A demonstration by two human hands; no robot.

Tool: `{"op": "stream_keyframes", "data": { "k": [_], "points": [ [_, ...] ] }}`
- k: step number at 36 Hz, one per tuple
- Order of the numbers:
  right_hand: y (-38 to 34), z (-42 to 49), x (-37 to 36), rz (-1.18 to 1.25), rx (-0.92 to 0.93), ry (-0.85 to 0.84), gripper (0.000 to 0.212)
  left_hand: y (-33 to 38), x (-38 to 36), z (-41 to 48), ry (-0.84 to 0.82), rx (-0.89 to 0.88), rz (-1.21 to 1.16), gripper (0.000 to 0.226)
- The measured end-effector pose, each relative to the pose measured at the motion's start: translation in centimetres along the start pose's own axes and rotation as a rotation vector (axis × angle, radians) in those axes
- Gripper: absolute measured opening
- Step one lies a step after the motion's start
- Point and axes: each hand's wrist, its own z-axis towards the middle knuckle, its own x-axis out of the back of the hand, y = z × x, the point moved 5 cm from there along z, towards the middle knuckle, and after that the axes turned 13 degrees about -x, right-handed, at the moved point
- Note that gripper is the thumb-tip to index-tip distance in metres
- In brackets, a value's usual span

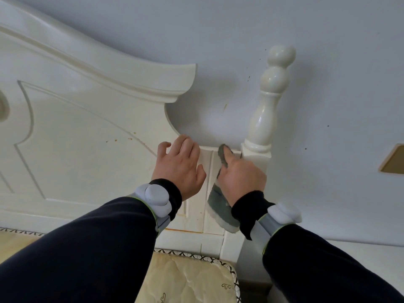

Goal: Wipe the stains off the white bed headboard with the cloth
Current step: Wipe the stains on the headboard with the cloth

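The white carved headboard fills the left and middle of the view. Small brown stains dot its panel, and an orange streak runs along its lower rail. My right hand holds a grey cloth and presses its tip with the index finger against the headboard's top edge beside the turned corner post. My left hand rests flat on the headboard just left of the cloth, fingers spread, holding nothing.
A beige quilted mattress with a patterned border lies below the headboard. The pale wall behind carries dark specks and a yellowish scratch. A tan shape sits at the right edge.
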Motion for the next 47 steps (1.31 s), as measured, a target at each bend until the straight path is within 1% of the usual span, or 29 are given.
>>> {"op": "stream_keyframes", "data": {
  "k": [2,6,9,13,16,19,22,27,28,30,32,34,36,38,40,42,44,47],
  "points": [
    [-0.7,0.2,0.1,-0.003,0.008,-0.011,0.054,0.0,0.0,0.1,0.000,0.002,0.003,0.049],
    [-2.2,-1.0,-1.2,-0.059,0.088,-0.074,0.062,-0.1,0.0,0.1,-0.001,-0.012,0.005,0.046],
    [-0.9,-1.1,-0.9,-0.038,0.058,-0.038,0.064,-0.3,0.1,0.0,-0.003,-0.018,0.000,0.045],
    [-0.1,0.2,0.0,0.025,-0.038,0.006,0.052,-0.3,0.1,0.0,-0.013,-0.024,-0.004,0.047],
    [-1.8,0.2,-0.5,-0.011,-0.010,-0.033,0.050,-0.2,0.2,0.1,-0.002,-0.023,-0.013,0.047],
    [-2.4,0.0,-0.8,-0.051,0.023,-0.061,0.054,-0.2,0.2,-0.1,-0.007,-0.020,-0.014,0.048],
    [-1.5,-0.2,-1.0,-0.088,0.080,-0.064,0.061,-0.4,0.3,-0.2,-0.046,-0.028,0.002,0.049],
    [-2.0,-0.6,-0.8,-0.067,0.046,-0.068,0.061,-0.9,1.2,0.0,-0.105,-0.089,0.047,0.046],
    [-2.0,-0.7,-0.9,-0.065,0.027,-0.072,0.061,-0.8,1.2,0.3,-0.122,-0.112,0.053,0.049],
    [-2.8,-1.6,-0.9,-0.050,0.010,-0.086,0.062,-1.3,1.3,-0.3,-0.173,-0.149,0.064,0.061],
    [-3.8,-2.7,-0.8,-0.034,0.028,-0.098,0.061,-2.0,1.2,-1.2,-0.222,-0.195,0.059,0.073],
    [-5.3,-3.7,-0.7,-0.016,0.069,-0.102,0.059,-3.1,1.3,-2.5,-0.241,-0.233,0.042,0.077],
    [-7.0,-4.6,-0.5,0.006,0.117,-0.082,0.058,-4.8,1.5,-4.2,-0.220,-0.242,0.026,0.078],
    [-8.7,-5.4,-0.4,0.022,0.154,-0.068,0.059,-7.1,1.7,-6.0,-0.172,-0.201,0.029,0.078],
    [-10.7,-6.0,-0.4,0.027,0.201,-0.080,0.061,-10.2,1.9,-7.8,-0.150,-0.100,0.042,0.080],
    [-12.7,-6.4,-0.5,0.037,0.254,-0.090,0.063,-13.3,1.8,-9.5,-0.169,0.014,0.044,0.083],
    [-14.5,-6.6,-0.7,0.045,0.297,-0.088,0.064,-15.6,1.5,-10.6,-0.196,0.088,0.054,0.085],
    [-17.1,-6.2,-1.2,0.005,0.360,-0.089,0.064,-17.6,0.9,-11.2,-0.247,0.105,0.065,0.087]
  ]
}}
